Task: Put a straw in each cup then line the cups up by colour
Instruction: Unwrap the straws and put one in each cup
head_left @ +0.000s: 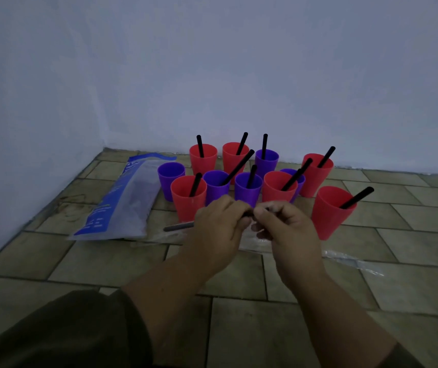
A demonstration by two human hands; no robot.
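Note:
Several red and purple cups stand in a loose cluster on the tiled floor, most with a black straw inside. The purple cup (170,179) at the far left holds no straw. A red cup (330,211) stands nearest on the right. My left hand (217,224) grips a black straw (178,226) that sticks out to its left. My right hand (281,221) meets the left hand and pinches at the straw's other end, where a thin clear wrapper seems to be; that end is hidden by my fingers.
A blue and clear plastic straw bag (122,200) lies flat on the floor left of the cups. Clear wrapper scraps (345,257) lie on the tiles to the right of my hands. The wall runs close behind the cups.

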